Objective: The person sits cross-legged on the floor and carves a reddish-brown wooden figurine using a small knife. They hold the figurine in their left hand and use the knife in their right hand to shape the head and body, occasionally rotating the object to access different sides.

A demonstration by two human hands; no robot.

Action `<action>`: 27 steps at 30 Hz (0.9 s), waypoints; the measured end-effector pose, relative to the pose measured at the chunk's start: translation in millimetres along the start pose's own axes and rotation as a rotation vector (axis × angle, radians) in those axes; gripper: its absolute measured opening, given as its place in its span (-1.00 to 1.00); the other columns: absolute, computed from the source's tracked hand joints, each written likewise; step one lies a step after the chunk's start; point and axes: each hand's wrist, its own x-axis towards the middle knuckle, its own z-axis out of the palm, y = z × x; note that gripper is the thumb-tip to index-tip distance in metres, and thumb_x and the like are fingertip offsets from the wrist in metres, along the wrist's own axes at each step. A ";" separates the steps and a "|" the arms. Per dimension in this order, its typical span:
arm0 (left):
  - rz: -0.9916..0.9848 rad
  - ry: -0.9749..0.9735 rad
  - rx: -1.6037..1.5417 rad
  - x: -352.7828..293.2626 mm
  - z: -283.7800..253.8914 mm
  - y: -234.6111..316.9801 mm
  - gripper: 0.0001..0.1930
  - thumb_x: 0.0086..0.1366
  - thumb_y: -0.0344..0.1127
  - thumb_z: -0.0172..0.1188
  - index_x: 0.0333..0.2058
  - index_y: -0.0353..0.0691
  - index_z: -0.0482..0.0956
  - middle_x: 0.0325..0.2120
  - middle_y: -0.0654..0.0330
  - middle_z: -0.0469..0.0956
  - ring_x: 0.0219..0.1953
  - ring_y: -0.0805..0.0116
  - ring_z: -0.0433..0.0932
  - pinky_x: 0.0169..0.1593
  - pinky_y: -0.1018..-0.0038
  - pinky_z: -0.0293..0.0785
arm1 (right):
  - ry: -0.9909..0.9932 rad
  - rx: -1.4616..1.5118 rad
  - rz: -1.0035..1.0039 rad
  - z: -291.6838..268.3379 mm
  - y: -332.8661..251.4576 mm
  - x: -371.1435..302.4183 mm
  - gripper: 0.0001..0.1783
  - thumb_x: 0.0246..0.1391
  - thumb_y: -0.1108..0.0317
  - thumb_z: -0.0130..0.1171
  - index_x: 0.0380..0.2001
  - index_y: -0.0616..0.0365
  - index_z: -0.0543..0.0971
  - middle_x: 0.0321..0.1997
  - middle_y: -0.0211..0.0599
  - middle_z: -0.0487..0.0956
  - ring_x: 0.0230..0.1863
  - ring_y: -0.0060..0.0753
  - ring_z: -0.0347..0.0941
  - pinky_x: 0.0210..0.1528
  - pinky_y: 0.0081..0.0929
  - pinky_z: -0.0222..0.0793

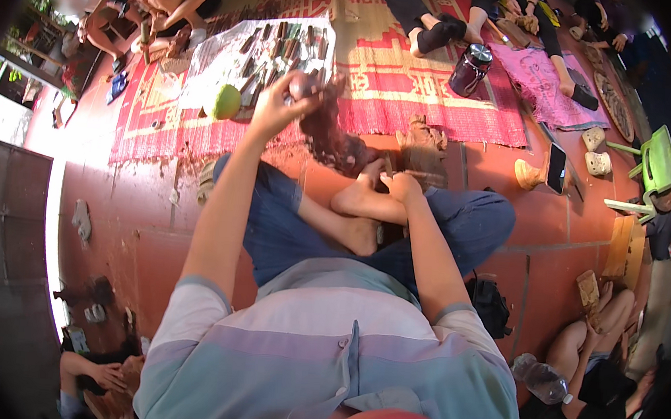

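My left hand [279, 110] is raised over the mat's near edge, fingers closed around a dark reddish-brown, round-ended piece [304, 87]. Motion smears a mass of the same colour below it, down to my feet, so its kind is unclear. Between my crossed legs my right hand [403, 188] is closed beside my bare foot; whatever its fingers grip is hidden. Just beyond that hand rests a carved light-brown wooden block [425, 147]. Many slim carving tools [290, 46] lie in rows on a white cloth [213, 63] ahead of my left hand.
A green round fruit [227, 102] sits on the red patterned mat [360, 116]. Further right are a dark jar [470, 70], a pink sheet [554, 85], a tablet [556, 166] and a green plastic stool [654, 166]. Several people sit around; a plastic bottle [542, 379] lies behind right.
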 end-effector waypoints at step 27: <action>-0.316 0.470 -0.942 -15.9 -78.5 -223.4 -0.86 0.12 -0.27 0.24 -0.40 -0.18 0.57 -0.48 0.24 0.55 -0.46 0.43 0.53 -0.36 0.51 0.45 | 0.099 0.170 0.134 -31.2 -41.7 -13.0 -0.43 0.21 -0.06 -0.18 -0.31 0.23 0.62 -0.23 0.04 0.59 -0.14 0.01 0.52 -0.04 -0.13 0.36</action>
